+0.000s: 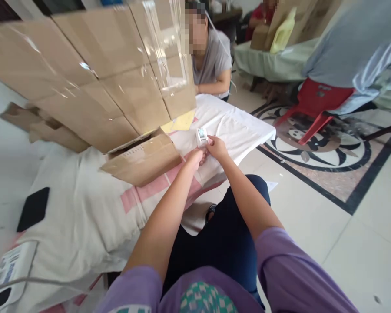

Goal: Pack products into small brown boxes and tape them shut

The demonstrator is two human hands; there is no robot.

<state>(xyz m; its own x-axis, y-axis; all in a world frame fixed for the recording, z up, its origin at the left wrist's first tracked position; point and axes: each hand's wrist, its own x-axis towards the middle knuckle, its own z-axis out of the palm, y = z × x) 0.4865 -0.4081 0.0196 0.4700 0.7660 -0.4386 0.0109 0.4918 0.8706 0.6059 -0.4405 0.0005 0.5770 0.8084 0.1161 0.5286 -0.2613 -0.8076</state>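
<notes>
A small white box-like item [201, 135] with a dark and pale-green printed patch is held up in front of me, over the cloth-covered table [236, 124]. My right hand [217, 148] pinches its right side between thumb and fingers. Just below it, my left hand [198, 157] is closed with curled fingers, its fingertips at the item's lower edge. The two hands are close together, and the fingers partly cover the item. What kind of thing it is cannot be read at this size. An open cardboard box [150, 158] lies to the left of my hands.
Stacked, taped cardboard cartons [117, 65] form a wall at the left. Yellow paper [184, 120] lies by them. A black phone-like slab [33, 208] and a white device [14, 265] with a cable sit at left. A person [215, 61] sits across; a red stool [319, 100] stands right.
</notes>
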